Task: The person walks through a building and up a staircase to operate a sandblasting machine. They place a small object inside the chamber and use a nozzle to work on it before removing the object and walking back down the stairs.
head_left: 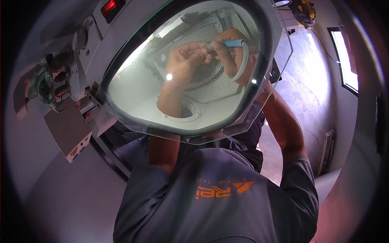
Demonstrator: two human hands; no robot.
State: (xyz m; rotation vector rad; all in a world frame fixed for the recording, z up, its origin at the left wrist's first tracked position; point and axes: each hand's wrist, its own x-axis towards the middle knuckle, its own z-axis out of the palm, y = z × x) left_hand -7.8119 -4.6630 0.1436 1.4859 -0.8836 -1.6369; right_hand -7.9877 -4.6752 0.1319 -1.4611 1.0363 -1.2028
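Note:
Through the window (142,81) of a white cabinet I see both of my hands inside. My right hand (229,58) is closed around a blue pen-like blasting handpiece (234,43), its tip turned left. A pale hose (245,62) loops down from the handpiece's rear end. My left hand (184,60) pinches a small dull piece (209,46) between its fingertips, right at the handpiece's tip; its kind is too small to make out. My left forearm passes through a round arm port (193,115). Below the hands lies a perforated floor plate (206,92).
The clear window cover's edge (289,48) juts out at the right. A box with a red lit switch (108,7) sits at the upper left. Brackets and a beige box (67,127) stand left of the cabinet. A dark-framed panel (344,60) is on the right wall.

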